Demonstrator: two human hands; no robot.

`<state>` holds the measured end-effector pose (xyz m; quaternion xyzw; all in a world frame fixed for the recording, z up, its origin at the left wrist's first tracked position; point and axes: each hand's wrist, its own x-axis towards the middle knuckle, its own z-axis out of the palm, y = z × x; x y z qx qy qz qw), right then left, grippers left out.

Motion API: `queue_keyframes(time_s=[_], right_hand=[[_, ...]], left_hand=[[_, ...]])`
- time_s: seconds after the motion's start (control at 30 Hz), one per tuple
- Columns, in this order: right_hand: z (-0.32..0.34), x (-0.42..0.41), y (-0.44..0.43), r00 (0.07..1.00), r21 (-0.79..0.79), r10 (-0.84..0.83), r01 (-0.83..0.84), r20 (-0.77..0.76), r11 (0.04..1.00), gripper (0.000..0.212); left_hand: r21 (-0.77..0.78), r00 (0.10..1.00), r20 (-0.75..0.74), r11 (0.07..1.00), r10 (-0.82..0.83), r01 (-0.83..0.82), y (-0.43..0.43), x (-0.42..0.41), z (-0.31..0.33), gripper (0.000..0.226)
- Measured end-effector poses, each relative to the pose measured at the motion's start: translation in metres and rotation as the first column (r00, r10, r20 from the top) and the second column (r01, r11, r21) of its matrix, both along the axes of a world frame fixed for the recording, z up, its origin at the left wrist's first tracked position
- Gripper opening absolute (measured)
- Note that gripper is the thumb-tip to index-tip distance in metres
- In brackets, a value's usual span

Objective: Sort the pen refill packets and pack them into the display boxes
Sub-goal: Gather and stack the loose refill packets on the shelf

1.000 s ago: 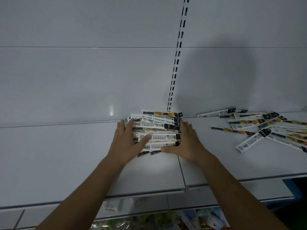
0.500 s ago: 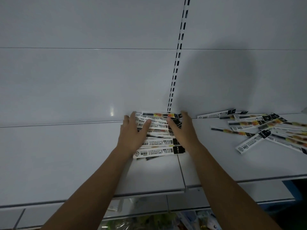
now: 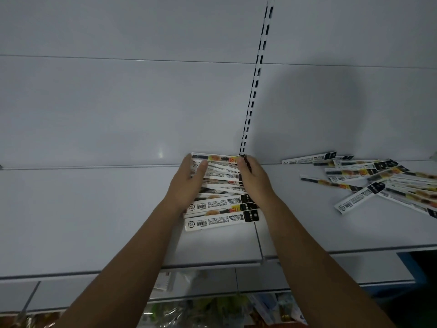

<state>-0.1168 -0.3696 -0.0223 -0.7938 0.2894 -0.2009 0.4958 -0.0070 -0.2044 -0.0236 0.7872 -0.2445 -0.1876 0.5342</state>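
A white shelf [image 3: 94, 221] is filling most of the view, running under a plain back panel [image 3: 118, 102] with a slotted strip [image 3: 254, 86] down its middle. No display boxes are showing anywhere. A loose pile of packets [image 3: 378, 178] is lying scattered on the shelf, well apart to the right, nearer the right arm. Straight ahead, the stack of packets [image 3: 220, 209] is sitting fanned against the back panel, long axes running left to right and nearer packets sliding out of line. The left hand [image 3: 186, 185] is pressing fairly straight fingers against the packets' left ends, thumb lying on top. The right hand [image 3: 253, 183] is curling its fingers over the far right ends. The stack is lying between both hands, so squaring it likely means squeezing inward along that long axis.
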Motion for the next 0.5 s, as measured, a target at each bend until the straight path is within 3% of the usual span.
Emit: queue_keyframes(time_s=[0.07, 0.2, 0.27, 0.33, 0.43, 0.5], right_hand=[[0.000, -0.011, -0.006, 0.999, -0.029, -0.036, 0.035, -0.035, 0.999, 0.043], [-0.013, -0.042, -0.010, 0.990, 0.009, -0.121, 0.122, -0.066, 0.993, 0.085], [-0.021, -0.045, 0.002, 0.996, 0.037, -0.091, 0.091, -0.011, 0.995, 0.071], [-0.020, -0.040, 0.019, 0.999, 0.050, -0.050, 0.049, 0.014, 0.998, 0.051], [-0.020, -0.035, 0.027, 0.998, 0.085, -0.041, 0.037, 0.054, 0.996, 0.060], [-0.017, -0.043, 0.023, 0.997, 0.080, -0.043, 0.037, 0.071, 0.996, 0.030]], left_hand=[[-0.047, 0.999, -0.038, 0.998, 0.038, -0.040, 0.012, 0.005, 0.004, 0.052], [-0.156, 0.991, -0.119, 0.984, 0.068, -0.086, 0.038, -0.006, -0.006, 0.065], [-0.219, 0.986, -0.166, 0.974, 0.026, -0.063, 0.039, -0.026, -0.014, 0.059], [-0.209, 0.994, -0.097, 0.976, 0.041, -0.061, 0.028, -0.039, -0.017, 0.060], [-0.199, 0.998, -0.026, 0.978, 0.060, -0.064, 0.018, -0.045, -0.010, 0.066], [-0.171, 0.999, 0.005, 0.984, 0.044, -0.042, 0.024, -0.041, -0.008, 0.059]])
